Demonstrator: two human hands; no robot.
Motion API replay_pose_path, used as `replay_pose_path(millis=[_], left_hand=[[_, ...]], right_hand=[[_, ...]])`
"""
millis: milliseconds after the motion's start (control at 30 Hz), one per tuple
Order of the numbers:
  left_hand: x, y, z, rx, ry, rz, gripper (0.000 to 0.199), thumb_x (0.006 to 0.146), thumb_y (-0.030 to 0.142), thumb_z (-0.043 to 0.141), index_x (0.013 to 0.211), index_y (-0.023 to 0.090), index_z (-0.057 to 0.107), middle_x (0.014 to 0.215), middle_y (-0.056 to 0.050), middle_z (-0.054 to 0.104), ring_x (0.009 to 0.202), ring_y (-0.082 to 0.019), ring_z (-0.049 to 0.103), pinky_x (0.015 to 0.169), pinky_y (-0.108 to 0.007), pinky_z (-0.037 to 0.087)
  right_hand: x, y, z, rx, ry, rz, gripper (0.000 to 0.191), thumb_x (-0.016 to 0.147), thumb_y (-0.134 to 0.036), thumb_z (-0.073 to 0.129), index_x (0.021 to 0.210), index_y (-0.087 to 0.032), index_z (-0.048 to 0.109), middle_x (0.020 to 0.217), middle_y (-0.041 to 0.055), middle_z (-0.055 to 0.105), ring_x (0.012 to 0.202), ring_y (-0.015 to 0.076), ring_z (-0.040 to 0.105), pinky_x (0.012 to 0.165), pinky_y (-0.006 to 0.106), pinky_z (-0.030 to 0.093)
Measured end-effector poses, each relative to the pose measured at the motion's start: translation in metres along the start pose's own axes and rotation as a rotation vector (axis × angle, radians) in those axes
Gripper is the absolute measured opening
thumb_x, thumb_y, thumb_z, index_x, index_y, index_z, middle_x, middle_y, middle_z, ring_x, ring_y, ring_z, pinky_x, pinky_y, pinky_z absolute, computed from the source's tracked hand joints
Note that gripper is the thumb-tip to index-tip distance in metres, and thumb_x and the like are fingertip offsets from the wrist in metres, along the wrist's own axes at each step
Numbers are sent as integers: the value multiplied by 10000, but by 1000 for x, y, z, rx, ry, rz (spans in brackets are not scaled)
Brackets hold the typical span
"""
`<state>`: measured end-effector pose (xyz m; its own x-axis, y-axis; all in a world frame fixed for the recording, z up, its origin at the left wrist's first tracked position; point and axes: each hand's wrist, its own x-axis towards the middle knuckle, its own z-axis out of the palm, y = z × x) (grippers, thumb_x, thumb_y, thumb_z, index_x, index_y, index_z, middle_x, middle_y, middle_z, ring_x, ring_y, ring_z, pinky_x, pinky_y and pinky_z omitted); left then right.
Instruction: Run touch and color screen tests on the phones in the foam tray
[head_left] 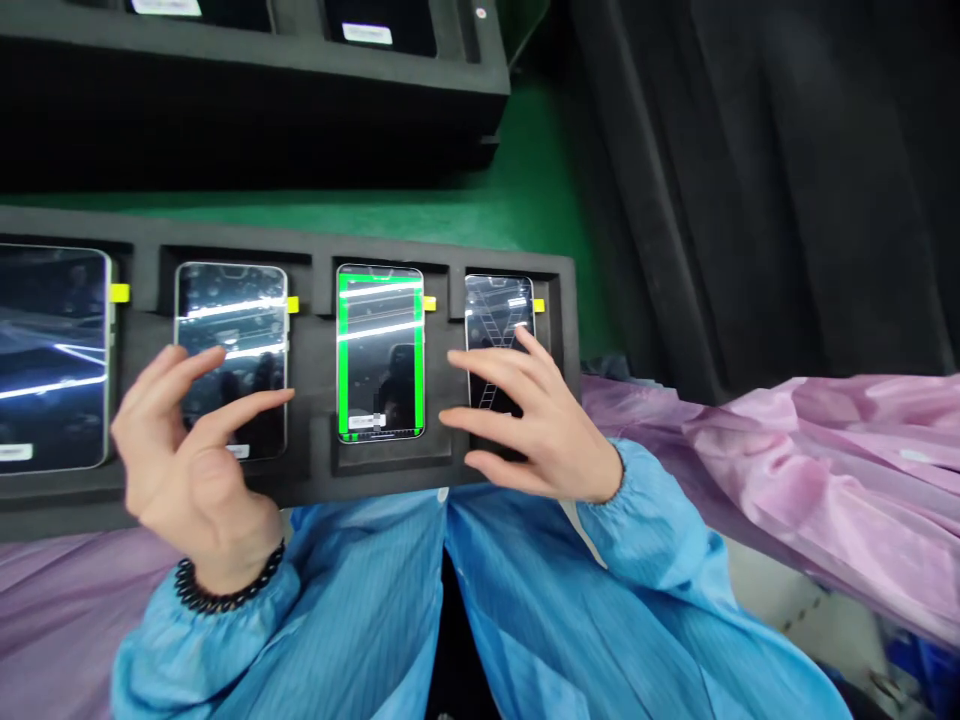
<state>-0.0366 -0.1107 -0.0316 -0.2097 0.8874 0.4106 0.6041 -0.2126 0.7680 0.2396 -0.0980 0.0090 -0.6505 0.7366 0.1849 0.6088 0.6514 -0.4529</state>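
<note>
A dark foam tray [315,480] lies across my front with several smartphones set in its recesses. My left hand [199,450], fingers apart, is over the lower part of a dark-screened smartphone [232,320]; whether it touches the glass I cannot tell. Spread fingers of my right hand [525,410] lie over the rightmost smartphone [487,310], whose screen shows thin ladder-like lines. Between my hands sits a smartphone with a green-bordered screen [382,360]. A larger dark-screened phone [52,360] is at the far left, cut off by the frame. Yellow tabs [430,303] stick out from the phones' right edges.
Behind the tray stands a tall black stack of trays [300,60] with more dark devices on top. Green surface [525,200] shows between them. Black fabric [750,180] hangs at the right. Pink cloth [810,470] lies beside my right sleeve, with more at lower left.
</note>
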Motion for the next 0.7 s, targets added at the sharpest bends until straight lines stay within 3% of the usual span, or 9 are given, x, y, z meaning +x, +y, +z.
replay_pose_path(millis=[133, 300, 467, 700], left_hand=[[3, -1, -1, 26, 15, 59, 488, 1014, 432, 356, 1052, 241, 804, 1357, -59, 657, 1376, -324, 518, 1165, -586, 417], [3, -3, -3, 11, 7, 68, 501, 1022, 447, 342, 1060, 240, 796, 1368, -50, 651, 1376, -307, 515, 1165, -583, 424], [2, -5, -3, -10, 15, 87, 493, 1028, 428, 339, 1049, 237, 793, 1355, -50, 654, 1378, -306, 518, 1179, -586, 412], [2, -5, -5, -23, 8, 82, 484, 1029, 424, 336, 1061, 256, 789, 1365, -38, 647, 1380, -312, 513, 1176, -601, 405]], right_hand=[[7, -15, 14, -125, 14, -138, 261, 1022, -350, 490, 1045, -207, 706, 1480, 109, 594, 1346, 222, 545, 1287, 579, 154], [12, -18, 18, -176, -11, -120, 250, 1021, -336, 492, 1020, -224, 716, 1474, 82, 606, 1321, 222, 577, 1282, 582, 200], [13, -16, 18, -181, -47, -128, 241, 1014, -311, 514, 1090, -202, 715, 1483, 106, 594, 1323, 235, 575, 1291, 589, 164], [11, -13, 14, -165, -42, -105, 221, 993, -309, 552, 1017, -184, 733, 1469, 108, 607, 1300, 270, 592, 1295, 596, 151]])
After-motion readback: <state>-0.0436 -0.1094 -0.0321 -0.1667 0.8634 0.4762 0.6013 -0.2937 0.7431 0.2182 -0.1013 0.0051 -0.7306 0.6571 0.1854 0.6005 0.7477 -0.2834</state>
